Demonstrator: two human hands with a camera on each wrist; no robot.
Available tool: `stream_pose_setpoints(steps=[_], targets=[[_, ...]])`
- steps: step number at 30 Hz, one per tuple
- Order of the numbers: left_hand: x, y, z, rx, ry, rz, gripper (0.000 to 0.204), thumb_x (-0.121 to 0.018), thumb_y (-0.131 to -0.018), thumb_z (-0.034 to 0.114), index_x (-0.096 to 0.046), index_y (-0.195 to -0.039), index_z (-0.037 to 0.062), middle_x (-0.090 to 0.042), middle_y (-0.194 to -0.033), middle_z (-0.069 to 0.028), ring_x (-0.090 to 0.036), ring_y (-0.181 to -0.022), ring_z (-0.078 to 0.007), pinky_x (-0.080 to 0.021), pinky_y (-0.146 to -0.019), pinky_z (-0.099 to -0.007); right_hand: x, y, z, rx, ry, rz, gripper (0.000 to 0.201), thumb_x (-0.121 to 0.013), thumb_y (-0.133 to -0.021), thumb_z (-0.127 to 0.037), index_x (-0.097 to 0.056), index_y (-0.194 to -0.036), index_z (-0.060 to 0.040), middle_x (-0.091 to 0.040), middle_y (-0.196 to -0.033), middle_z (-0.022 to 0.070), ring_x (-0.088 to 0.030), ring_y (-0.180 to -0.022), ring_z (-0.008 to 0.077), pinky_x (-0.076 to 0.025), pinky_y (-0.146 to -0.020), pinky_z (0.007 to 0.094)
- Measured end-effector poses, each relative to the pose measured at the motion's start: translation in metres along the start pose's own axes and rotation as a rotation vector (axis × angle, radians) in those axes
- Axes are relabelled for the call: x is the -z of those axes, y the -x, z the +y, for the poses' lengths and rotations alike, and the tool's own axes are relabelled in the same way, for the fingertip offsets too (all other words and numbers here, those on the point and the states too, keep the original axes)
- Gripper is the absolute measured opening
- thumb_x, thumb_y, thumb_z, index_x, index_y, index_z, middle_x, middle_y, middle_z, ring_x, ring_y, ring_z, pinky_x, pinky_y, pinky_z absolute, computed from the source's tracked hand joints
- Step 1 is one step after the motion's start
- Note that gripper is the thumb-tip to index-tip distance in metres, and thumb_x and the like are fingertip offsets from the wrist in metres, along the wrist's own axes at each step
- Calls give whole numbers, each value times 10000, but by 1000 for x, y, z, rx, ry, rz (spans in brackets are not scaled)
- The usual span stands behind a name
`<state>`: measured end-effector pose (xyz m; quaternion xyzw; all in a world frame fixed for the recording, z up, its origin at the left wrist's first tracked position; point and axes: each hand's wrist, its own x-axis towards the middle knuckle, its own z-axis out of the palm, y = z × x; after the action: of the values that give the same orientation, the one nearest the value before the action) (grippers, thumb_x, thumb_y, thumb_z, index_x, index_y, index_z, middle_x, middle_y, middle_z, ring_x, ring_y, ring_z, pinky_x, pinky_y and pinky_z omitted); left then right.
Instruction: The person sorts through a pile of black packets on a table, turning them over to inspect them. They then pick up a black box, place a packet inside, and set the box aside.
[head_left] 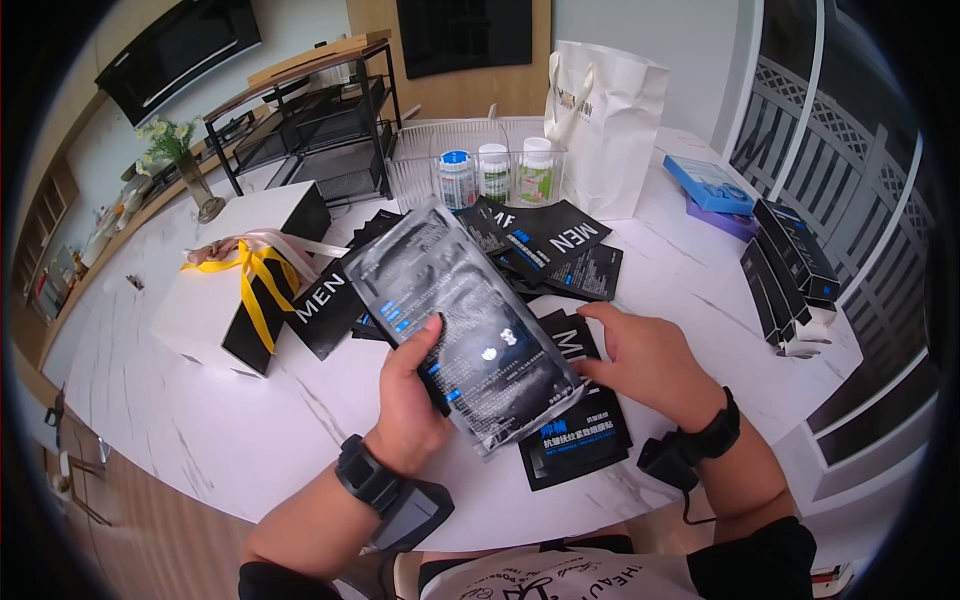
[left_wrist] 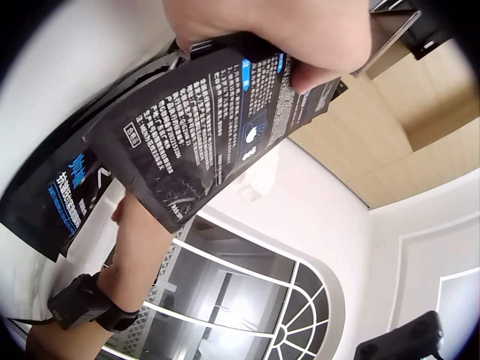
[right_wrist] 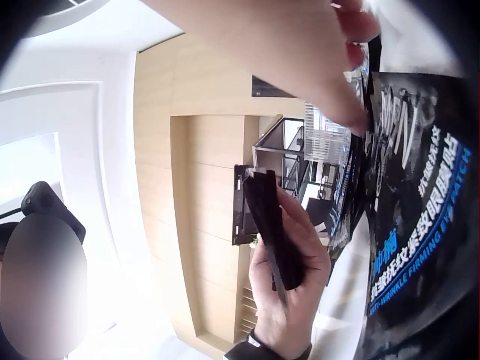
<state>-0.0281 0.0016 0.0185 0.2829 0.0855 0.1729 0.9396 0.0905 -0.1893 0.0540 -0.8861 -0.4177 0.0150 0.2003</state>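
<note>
My left hand (head_left: 412, 395) grips a stack of black foil sachets (head_left: 470, 330), thumb across the printed face of the top one. The stack is tilted above the table, and its lower end reaches toward my right hand (head_left: 655, 365). That right hand is over a second pile of black eye patch sachets (head_left: 575, 440) lying on the table, with index finger and thumb spread apart at its upper end. Printing on this pile (right_wrist: 412, 202) shows in the right wrist view. Some of the right fingertips are hidden behind the held stack in the head view.
More black sachets (head_left: 570, 240) are scattered ahead. Behind them stand a clear bin (head_left: 410, 165) with bottles and a white paper bag (head_left: 610, 130). A white box (head_left: 195, 315) with yellow ribbon is at left. Black boxes (head_left: 795, 250) and a blue box (head_left: 710, 185) lie right.
</note>
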Motion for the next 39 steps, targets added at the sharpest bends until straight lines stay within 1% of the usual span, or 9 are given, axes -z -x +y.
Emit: stream_pose_setpoints(steps=[1,3,6,17,24,25,28,35,39], targets=[[0,0,-2,-1,0,0,311,-507,-854,156,-493,-1109,-20,-591,-1035,-128,-596,-916,-245,-481,-822,-371,-3,-2,3,1,0,1,433,-661,-723,-254,-515,-1082,-58,-599,-716,97,-594,-631,228,-442,-573,310],[0,-1,-6,18,-172,30,342,-489,-863,192,-470,-1138,-11,-577,-1067,-141,-581,-955,-278,-452,-875,-417,-10,-7,8,-16,-544,135,251,-664,-762,-218,-551,-900,-41,-552,-640,28,-513,-540,104,-408,-521,221],[-7,3,-10,37,-175,1,291,-520,-859,127,-485,-1113,-10,-587,-1040,-125,-595,-919,-243,-481,-823,-376,-11,-3,-4,25,-929,31,189,-654,-794,-180,-526,-781,-42,-484,-590,-36,-416,-537,21,-354,-493,164],[-10,6,-12,125,-180,-18,278,-535,-861,131,-484,-1104,5,-591,-1020,-113,-606,-893,-205,-513,-775,-333,-19,-6,1,39,-730,2,175,-550,-868,-159,-523,-831,10,-468,-617,-8,-398,-579,52,-364,-527,216],[-9,4,-11,231,-82,-18,302,-451,-894,167,-472,-1113,-40,-588,-1043,-141,-605,-923,-235,-493,-834,-345,-10,-11,0,207,-1257,527,93,-455,-864,7,-522,-928,-4,-536,-972,62,-495,-908,101,-390,-803,218],[-9,4,-10,243,-77,-22,302,-452,-894,168,-477,-1110,-41,-590,-1040,-142,-606,-918,-230,-492,-832,-342,-8,-11,3,207,-1257,526,93,-455,-864,7,-522,-928,-4,-536,-972,62,-495,-908,101,-390,-803,218],[-2,3,-11,280,-103,-8,292,-449,-895,175,-494,-1091,-37,-595,-1025,-138,-609,-905,-217,-495,-820,-332,1,-7,6,610,-598,614,241,-572,-689,114,-582,-849,-67,-542,-1058,105,-508,-1048,259,-387,-894,336],[-9,6,-9,288,-167,-20,269,-473,-887,165,-507,-1075,-24,-607,-976,-125,-621,-858,-203,-512,-777,-322,-6,-10,2,473,-351,518,321,-519,-621,134,-664,-731,-130,-475,-1220,101,-391,-1183,320,-302,-986,394],[-8,6,-12,233,-274,-27,338,-457,-888,217,-471,-1114,-34,-590,-1027,-139,-609,-909,-243,-497,-812,-372,-8,-12,2,445,-393,455,350,-485,-704,104,-641,-931,-113,-454,-1235,136,-394,-1175,310,-314,-973,348]])
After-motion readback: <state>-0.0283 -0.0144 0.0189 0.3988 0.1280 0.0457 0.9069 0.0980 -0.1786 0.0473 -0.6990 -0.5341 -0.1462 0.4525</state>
